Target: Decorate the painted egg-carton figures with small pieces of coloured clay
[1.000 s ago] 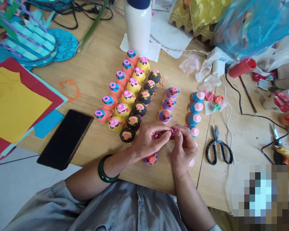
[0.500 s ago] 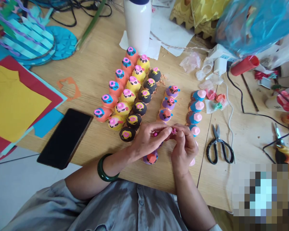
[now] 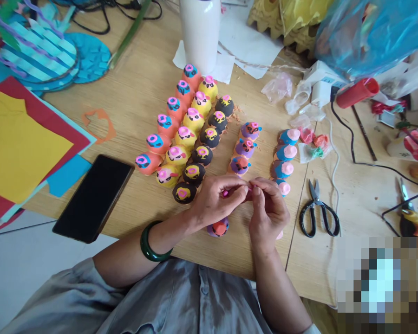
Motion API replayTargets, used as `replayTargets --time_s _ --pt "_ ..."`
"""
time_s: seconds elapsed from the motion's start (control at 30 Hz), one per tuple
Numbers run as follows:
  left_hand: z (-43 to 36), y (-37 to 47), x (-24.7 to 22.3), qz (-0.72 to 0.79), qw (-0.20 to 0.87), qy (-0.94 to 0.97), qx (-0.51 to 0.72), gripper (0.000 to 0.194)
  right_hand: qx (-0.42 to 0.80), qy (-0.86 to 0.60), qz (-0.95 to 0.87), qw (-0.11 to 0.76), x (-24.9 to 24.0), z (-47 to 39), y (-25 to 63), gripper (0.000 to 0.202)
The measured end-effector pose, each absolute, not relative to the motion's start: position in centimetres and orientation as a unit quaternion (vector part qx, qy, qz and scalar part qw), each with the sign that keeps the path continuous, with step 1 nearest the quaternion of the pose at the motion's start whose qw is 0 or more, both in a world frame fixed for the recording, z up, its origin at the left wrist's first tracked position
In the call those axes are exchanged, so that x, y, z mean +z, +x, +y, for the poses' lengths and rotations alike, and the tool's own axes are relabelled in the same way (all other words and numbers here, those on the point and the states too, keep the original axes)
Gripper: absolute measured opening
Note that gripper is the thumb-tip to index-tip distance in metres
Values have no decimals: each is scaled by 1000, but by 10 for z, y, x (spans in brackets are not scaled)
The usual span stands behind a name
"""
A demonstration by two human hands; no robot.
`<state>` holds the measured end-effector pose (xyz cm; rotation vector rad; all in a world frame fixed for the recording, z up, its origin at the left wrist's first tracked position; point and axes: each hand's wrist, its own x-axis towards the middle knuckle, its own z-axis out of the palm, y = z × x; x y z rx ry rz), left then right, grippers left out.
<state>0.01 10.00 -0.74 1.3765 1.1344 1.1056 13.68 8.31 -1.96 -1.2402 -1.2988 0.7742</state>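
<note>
Several rows of painted egg-carton cups stand on the wooden table: orange point(image 3: 159, 143), yellow point(image 3: 186, 137), black point(image 3: 201, 155), purple point(image 3: 247, 148) and blue with pink tips point(image 3: 281, 170). My left hand point(image 3: 218, 199), a green bangle at its wrist, is closed around a piece of magenta clay point(image 3: 225, 193) that peeks out between the fingers. My right hand point(image 3: 268, 208) pinches a small magenta bit against the left fingertips. Both hands hover over the purple row and hide part of it.
Black-handled scissors point(image 3: 316, 208) lie to the right. A phone point(image 3: 94, 199) and coloured paper point(image 3: 24, 144) are at the left. Behind the rows stands a white bottle point(image 3: 200, 37). Cables, a red roll point(image 3: 358, 93) and plastic bags point(image 3: 372, 37) fill the back right.
My fingertips have closed together over the magenta bit, which shows less than before. My right hand has shifted slightly right.
</note>
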Motion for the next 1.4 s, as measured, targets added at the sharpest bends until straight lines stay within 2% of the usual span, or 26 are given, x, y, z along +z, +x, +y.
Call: replayTargets --time_s 0.43,0.77,1.0,1.4 --pt "100 -2 -8 467 489 579 455 26 326 -500 -590 544 -16 86 142 18" --pt "104 -5 -8 464 451 629 431 29 241 -478 -691 485 -12 94 156 28" --pt "108 -8 -7 448 493 627 405 35 213 -469 -724 459 -6 97 160 30" --pt "108 -10 -3 443 581 548 408 38 401 -507 -606 464 -5 89 157 24"
